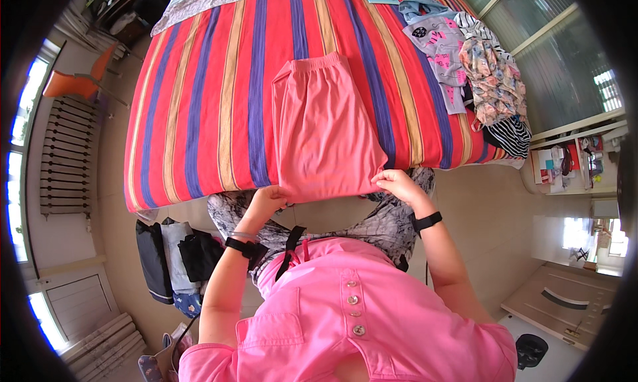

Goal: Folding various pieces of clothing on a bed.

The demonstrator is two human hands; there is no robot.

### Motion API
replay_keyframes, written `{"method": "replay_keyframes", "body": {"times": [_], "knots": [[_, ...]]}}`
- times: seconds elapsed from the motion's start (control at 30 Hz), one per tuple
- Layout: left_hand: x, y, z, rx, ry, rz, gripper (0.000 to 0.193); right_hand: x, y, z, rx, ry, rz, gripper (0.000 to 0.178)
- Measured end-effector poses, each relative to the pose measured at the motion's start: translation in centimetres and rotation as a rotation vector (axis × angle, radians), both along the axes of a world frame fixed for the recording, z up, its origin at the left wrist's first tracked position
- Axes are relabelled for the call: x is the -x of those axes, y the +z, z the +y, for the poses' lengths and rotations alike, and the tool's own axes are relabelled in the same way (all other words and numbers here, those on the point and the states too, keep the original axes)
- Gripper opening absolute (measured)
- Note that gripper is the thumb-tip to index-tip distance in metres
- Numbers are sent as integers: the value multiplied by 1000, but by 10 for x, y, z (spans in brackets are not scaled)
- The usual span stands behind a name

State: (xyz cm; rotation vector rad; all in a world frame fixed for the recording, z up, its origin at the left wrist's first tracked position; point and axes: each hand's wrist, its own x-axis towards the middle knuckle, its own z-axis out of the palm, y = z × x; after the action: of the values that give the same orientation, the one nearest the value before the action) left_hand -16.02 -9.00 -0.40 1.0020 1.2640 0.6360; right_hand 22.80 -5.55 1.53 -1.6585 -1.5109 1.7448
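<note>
- Our left hand (269, 200) pinches the near left corner of the salmon-pink garment (325, 129).
- Our right hand (397, 184) pinches its near right corner, the hem running between our hands.
- The garment lies spread on the striped bed cover (212, 116), its gathered waistband (316, 63) away from us, its hem at the bed's near edge.
- To its right, on the bed, we see a floral garment (492, 79) beside a grey-and-pink one (440, 57).
- At our lower left sit dark and grey clothes (174, 252).
</note>
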Motion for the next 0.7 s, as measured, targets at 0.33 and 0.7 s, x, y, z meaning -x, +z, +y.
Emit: {"method": "replay_keyframes", "body": {"times": [0.33, 0.7], "knots": [[-32, 15, 123, -314, 514, -142, 48, 42, -12, 117, -665, -511, 86, 41], [-38, -3, 99, -907, -305, 972, 73, 75, -20, 91, -1003, 319, -811, 79]]}}
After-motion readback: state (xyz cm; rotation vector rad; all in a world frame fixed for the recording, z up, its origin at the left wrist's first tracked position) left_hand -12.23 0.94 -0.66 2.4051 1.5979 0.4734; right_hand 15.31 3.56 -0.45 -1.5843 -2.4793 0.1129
